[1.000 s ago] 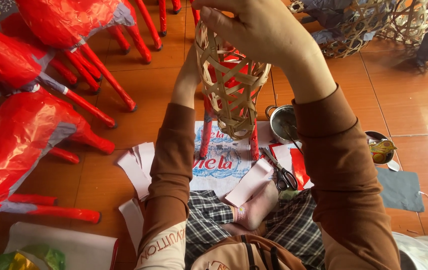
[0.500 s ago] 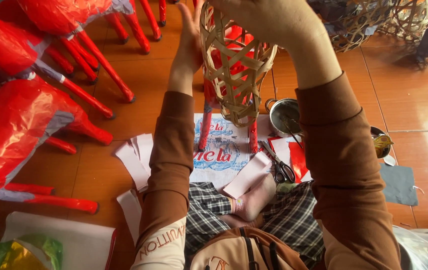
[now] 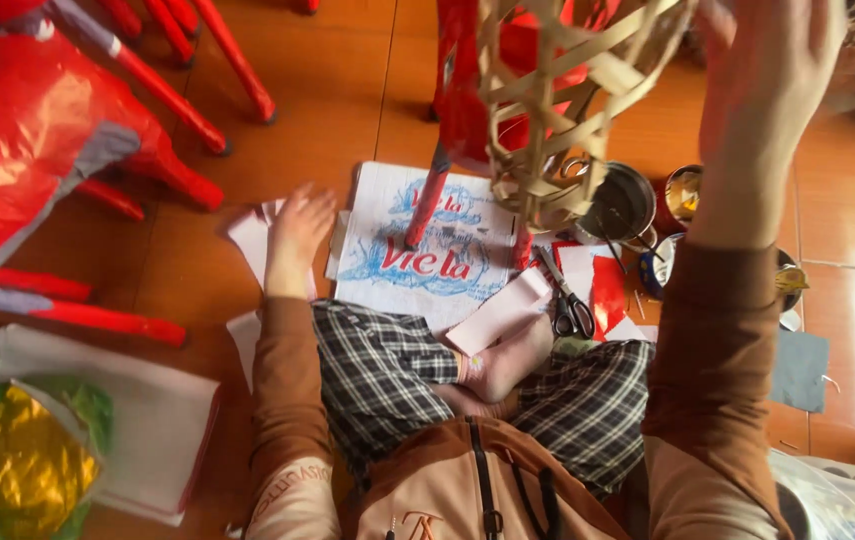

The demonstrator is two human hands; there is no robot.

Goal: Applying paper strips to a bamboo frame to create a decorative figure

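Left hand (image 3: 297,228) lies flat, fingers spread, on pale paper sheets (image 3: 252,235) on the floor. Right hand (image 3: 772,75), blurred, seems open beside the raised bamboo frame (image 3: 567,110). Papering stage: next, pinching up one sheet.

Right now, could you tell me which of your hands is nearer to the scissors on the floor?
Left. The left hand rests flat on pale paper on the floor, some way left of the scissors. The right hand is raised high beside the woven frame.
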